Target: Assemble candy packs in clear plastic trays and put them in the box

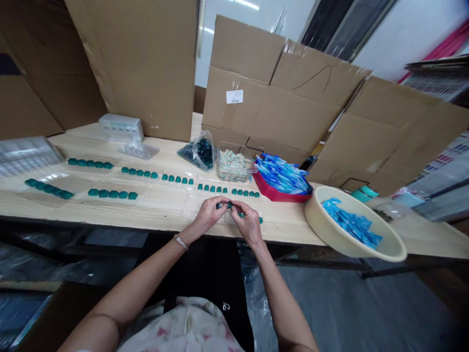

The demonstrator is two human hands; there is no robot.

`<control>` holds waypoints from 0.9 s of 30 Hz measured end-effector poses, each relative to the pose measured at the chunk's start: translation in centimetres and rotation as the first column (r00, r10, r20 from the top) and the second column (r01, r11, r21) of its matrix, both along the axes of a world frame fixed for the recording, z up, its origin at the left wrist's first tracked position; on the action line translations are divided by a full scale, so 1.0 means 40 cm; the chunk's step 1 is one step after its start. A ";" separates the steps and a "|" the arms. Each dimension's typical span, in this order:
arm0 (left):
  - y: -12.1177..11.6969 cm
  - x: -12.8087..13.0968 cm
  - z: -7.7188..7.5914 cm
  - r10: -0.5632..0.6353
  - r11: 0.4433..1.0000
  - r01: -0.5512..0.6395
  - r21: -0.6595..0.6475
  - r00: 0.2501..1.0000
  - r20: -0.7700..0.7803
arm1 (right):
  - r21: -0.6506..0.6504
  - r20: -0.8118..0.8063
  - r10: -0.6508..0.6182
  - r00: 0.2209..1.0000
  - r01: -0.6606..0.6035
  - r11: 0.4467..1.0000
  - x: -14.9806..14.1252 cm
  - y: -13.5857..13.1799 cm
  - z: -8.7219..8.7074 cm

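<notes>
Hands, left point(208, 215) and right point(249, 224), pinch teal piece point(224, 206).

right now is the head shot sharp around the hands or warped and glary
In the head view, wide-angle warping bends the pale wooden table and tan cardboard panels; the left hand and right hand look fairly sharp, but the small dark teal pieces between them are too small to read, and the clear plastic tray at far left shows glare.
</notes>
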State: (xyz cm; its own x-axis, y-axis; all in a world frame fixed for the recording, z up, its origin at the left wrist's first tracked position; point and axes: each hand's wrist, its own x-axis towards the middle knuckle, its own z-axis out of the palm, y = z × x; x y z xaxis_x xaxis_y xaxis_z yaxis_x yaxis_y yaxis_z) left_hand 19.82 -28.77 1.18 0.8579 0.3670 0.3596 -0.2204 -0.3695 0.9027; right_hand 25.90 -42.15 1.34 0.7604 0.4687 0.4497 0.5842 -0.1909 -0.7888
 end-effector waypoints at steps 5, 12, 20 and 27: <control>0.010 -0.012 0.001 -0.086 0.977 0.060 -0.202 0.989 -0.122 | 0.075 -0.161 0.165 0.973 -0.155 0.985 0.021 -0.022 0.003; 0.006 -0.025 0.010 -0.310 0.836 0.189 -0.516 0.937 -0.158 | 0.011 -0.056 0.322 0.945 -0.322 0.947 0.053 -0.051 0.020; 0.010 -0.023 0.016 -0.473 0.712 0.304 -0.634 0.874 -0.112 | 0.093 -0.128 0.385 0.914 -0.376 0.922 0.043 -0.049 0.042; 0.022 -0.072 0.004 -0.123 0.990 0.131 0.055 0.984 -0.129 | -0.051 0.042 0.245 0.969 -0.242 0.969 0.080 -0.062 0.046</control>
State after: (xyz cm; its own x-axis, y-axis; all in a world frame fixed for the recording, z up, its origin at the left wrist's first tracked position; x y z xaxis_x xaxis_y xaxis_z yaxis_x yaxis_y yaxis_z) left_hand 16.93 -27.87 1.33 0.9357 0.2323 0.2656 -0.1558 -0.4031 0.9018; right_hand 29.08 -44.65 3.18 0.5989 0.6579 0.4567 0.6544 -0.0733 -0.7526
